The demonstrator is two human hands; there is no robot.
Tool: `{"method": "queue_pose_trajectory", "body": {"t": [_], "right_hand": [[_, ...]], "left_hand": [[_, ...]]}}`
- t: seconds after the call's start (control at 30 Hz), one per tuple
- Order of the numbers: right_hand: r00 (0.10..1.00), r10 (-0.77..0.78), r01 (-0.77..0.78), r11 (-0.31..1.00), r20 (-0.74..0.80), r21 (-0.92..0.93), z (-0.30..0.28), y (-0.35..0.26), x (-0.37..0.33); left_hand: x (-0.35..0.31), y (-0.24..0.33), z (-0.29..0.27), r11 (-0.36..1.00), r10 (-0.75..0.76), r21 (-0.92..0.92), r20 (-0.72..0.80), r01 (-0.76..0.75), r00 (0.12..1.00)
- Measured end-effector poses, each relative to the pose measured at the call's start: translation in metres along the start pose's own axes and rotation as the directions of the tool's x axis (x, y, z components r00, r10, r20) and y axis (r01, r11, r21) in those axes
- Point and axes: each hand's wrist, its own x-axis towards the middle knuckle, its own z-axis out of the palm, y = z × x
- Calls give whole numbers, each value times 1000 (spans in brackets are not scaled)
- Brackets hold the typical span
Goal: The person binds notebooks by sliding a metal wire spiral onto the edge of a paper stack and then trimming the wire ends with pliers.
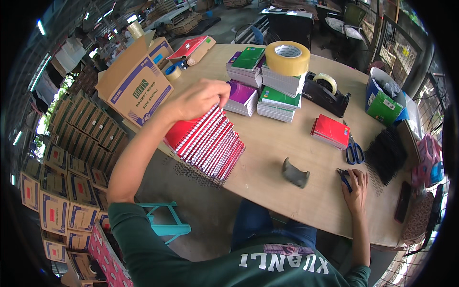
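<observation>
My left hand (201, 98) rests on top of a leaning row of red spiral-bound notebooks (208, 143) at the table's near left edge, fingers curled over the uppermost ones. My right hand (356, 184) lies on the table at the right with a small blue tool (345, 179) under its fingers. Between the hands sits a curved grey piece (295, 173).
Stacks of green and purple notebooks (265, 91) carry a big roll of tan tape (288, 57). A black tape dispenser (326, 93), a red notebook stack (331, 130), blue scissors (354, 150) and black spiral coils (386, 153) lie right. An open cardboard box (136, 81) stands left; many boxes (71, 158) stack on the floor.
</observation>
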Motion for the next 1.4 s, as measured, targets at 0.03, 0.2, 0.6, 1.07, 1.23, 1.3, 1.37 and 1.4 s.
{"method": "queue_pose_trajectory", "body": {"t": [0.03,0.2,0.6,1.07,1.23,1.3,1.37,1.4], "right_hand": [[1000,-2,2,1000,1,-26,1,2,-2],[997,-70,76,983,-41,168,-9,-57,5],[795,-594,606,771,-122,198,103,-184,126],[920,259,-274,962,-294,-13,-18,21,43],[884,439,-467,852,-163,-236,-11,73,26],[904,403,-428,867,-144,-257,-10,79,22],[925,342,-376,889,-166,-260,-15,80,20],[936,274,-330,901,-222,-283,-20,78,20]], "left_hand": [[1,-9,8,998,51,43,-17,-51,999],[-3,-16,34,995,87,70,-178,-75,980],[-24,20,21,968,6,224,-469,113,883],[274,71,279,796,587,-115,-88,-594,805],[358,84,290,860,461,-58,515,-507,723],[369,91,286,868,426,-36,567,-495,705],[364,91,280,850,447,19,502,-527,740],[359,90,272,835,469,69,429,-546,772]]}}
